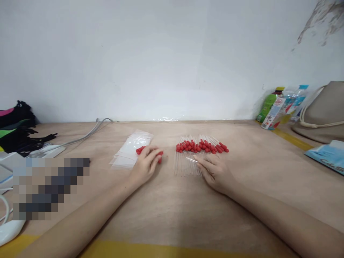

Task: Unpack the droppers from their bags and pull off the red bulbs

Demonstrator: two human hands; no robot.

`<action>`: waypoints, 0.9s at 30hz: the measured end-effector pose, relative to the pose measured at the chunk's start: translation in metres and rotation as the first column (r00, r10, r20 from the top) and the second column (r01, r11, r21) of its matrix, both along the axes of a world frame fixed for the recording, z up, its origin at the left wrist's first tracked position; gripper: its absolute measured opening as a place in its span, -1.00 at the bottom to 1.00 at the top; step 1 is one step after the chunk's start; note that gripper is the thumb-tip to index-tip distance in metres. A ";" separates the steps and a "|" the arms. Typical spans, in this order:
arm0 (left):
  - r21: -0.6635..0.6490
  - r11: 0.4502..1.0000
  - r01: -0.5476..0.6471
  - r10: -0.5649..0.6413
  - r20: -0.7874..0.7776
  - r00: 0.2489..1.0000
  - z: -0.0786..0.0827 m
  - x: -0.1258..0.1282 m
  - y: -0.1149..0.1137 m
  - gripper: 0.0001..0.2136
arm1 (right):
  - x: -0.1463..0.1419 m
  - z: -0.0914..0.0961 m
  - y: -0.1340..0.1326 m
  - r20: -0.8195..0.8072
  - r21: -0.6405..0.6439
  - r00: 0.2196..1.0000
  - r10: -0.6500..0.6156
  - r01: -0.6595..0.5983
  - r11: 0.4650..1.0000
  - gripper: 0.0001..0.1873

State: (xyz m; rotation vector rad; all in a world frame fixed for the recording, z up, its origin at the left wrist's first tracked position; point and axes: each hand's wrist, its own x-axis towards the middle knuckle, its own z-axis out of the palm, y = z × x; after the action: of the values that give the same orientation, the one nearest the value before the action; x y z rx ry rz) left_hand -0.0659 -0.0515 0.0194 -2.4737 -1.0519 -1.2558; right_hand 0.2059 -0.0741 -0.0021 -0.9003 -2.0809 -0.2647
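Note:
My left hand is curled with its fingers closed on a red rubber bulb that shows at the fingertips. More red bulbs peek out just behind its knuckles, beside a stack of clear zip bags. Between thumb and fingers, my right hand pinches a clear thin tube, its tip pointing left; the end inside the hand is hidden. Beyond and under that tube lies a spread of droppers with red bulbs and clear stems, some stems pointing toward me and others away.
Bottles and a carton stand at the back right, near a grey-beige bag and a blue packet. Grey cables, black cloth items and white objects lie at the left. A white wall closes off the back.

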 end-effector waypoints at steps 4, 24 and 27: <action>-0.056 0.969 -0.241 0.247 0.178 0.952 0.006 -0.018 0.020 -0.76 | -0.021 0.014 -0.001 -0.118 -0.078 0.993 0.000 -0.010 0.997 -0.72; -0.320 0.886 -0.336 0.367 0.041 0.929 0.004 -0.067 0.050 -0.73 | -0.096 0.026 0.014 0.309 -0.300 0.950 -0.046 0.143 0.943 -0.70; -0.227 0.907 -0.356 0.369 0.020 0.929 0.004 -0.067 0.049 -0.72 | -0.091 0.025 0.015 0.310 -0.326 0.951 -0.011 0.117 0.938 -0.61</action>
State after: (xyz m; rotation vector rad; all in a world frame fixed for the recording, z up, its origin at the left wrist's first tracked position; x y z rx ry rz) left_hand -0.1333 -0.0026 0.0232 -2.2431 -1.6582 -1.1567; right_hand 0.1144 -0.0596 0.0225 -1.1995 -2.4336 -0.0775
